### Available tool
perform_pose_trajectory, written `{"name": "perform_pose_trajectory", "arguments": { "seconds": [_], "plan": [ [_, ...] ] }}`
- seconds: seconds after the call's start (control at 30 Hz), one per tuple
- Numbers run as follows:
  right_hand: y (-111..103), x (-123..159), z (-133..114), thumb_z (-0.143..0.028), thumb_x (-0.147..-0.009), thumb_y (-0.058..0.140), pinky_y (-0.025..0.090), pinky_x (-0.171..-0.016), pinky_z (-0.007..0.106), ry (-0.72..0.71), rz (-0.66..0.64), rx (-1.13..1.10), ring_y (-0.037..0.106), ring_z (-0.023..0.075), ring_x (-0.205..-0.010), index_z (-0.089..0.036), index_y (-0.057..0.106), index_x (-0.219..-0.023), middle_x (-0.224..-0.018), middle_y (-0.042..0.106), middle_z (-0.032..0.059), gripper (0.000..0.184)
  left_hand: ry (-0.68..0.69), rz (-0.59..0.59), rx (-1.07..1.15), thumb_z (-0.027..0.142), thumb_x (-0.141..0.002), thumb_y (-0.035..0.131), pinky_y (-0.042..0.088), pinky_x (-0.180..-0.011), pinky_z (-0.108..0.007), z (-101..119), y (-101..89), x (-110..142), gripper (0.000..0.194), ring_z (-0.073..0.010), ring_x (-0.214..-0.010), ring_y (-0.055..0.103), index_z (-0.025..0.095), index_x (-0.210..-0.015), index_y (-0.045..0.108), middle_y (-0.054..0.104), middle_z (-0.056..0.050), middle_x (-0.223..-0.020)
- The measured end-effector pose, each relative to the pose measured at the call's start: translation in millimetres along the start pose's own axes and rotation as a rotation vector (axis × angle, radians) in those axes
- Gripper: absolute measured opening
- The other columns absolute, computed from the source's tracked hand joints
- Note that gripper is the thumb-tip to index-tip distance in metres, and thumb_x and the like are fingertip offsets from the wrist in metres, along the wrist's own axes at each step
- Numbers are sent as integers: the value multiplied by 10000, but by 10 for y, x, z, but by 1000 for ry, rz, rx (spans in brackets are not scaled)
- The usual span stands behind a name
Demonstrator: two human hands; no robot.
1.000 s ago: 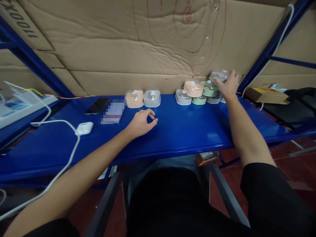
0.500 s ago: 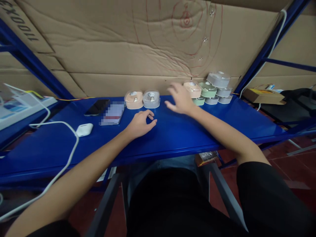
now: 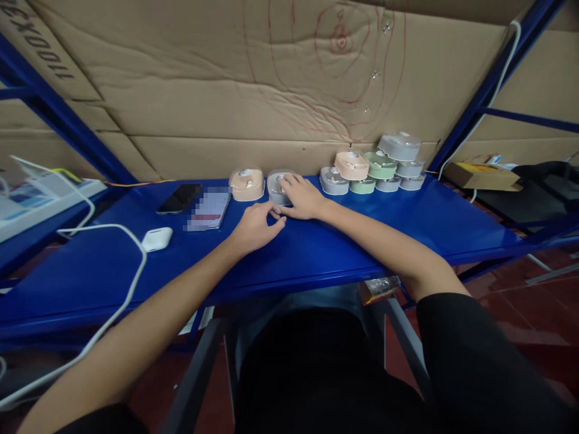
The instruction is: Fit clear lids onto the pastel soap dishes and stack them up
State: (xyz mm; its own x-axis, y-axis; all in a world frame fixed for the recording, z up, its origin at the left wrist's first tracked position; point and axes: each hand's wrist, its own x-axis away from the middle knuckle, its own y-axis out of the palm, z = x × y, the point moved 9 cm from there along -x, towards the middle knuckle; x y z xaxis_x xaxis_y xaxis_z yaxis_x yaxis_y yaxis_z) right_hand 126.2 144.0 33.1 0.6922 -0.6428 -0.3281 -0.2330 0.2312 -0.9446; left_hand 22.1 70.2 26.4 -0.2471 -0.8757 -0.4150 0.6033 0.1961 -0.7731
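My right hand rests over the grey lidded plastic box, its fingers across the clear lid and right side and its thumb at the front; part of the box is hidden beneath it. Just in front, my left hand lies on the blue table with fingers curled and thumb apart, holding nothing. Its fingertips are close to my right thumb. A peach lidded box stands immediately left of the grey one. To the right, several similar boxes are stacked, among them a peach box, a green box and a grey box on top.
Two phones, a dark one and one with a lit screen, lie left of the boxes. Nearer me is a white earbud case, beside a white cable. A cardboard sheet closes off the back.
My right hand released a grey box on top of the stack, swept left and came down on the single grey box, which has shifted slightly towards me. My left hand has stayed still.
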Motion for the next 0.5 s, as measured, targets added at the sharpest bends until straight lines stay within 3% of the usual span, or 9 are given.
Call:
{"name": "perform_pose_trajectory", "arguments": {
  "seconds": [0.07,0.13,0.2,0.3,0.4,0.5],
  "plan": [
    [-154,176,-8,-585,-1046,627,494,-1193,620,20,54,-13,600,454,-1400,-130,645,-1414,-1510,664,245,585,-28,60,23,367,-905,676,643,-1007,-507,-6,-66,10,117,-318,-987,811,257,-946,681,852,-85,-1009],
    [-298,333,2,-625,-1068,574,521,-1148,603,76,110,-37,646,430,-1300,-154,682,-1294,-1383,697,217,534,-66,136,41,351,-920,678,648,-978,-487,-29,-144,26,119,-294,-951,800,252,-985,676,841,-83,-1008],
    [-379,451,40,-685,-1031,615,547,-1104,613,162,133,-62,650,447,-1288,-158,672,-1304,-1389,675,226,597,-87,203,44,359,-928,703,649,-963,-477,-50,-207,42,165,-285,-961,789,246,-1043,669,830,-89,-1044],
    [-341,543,100,-697,-943,727,576,-1067,644,241,47,-120,675,479,-1266,-142,635,-1409,-1444,641,258,730,-53,215,44,436,-913,777,636,-1023,-505,-44,-214,48,351,-320,-1110,774,236,-1176,658,809,-119,-1195],
    [-291,573,-39,-570,-902,789,572,-1140,608,27,-80,-274,675,428,-1333,-182,605,-1486,-1527,621,216,725,-7,123,87,567,-838,870,569,-1174,-573,-32,-127,45,696,-390,-1352,703,225,-1383,606,731,-166,-1443],
    [-391,672,-204,-497,-864,825,494,-1276,540,-237,-99,-448,555,368,-1537,-226,542,-1580,-1661,554,164,817,21,-16,170,644,-719,966,485,-1277,-620,-18,-10,52,1054,-454,-1529,593,218,-1565,505,602,-216,-1644]
  ]
}}
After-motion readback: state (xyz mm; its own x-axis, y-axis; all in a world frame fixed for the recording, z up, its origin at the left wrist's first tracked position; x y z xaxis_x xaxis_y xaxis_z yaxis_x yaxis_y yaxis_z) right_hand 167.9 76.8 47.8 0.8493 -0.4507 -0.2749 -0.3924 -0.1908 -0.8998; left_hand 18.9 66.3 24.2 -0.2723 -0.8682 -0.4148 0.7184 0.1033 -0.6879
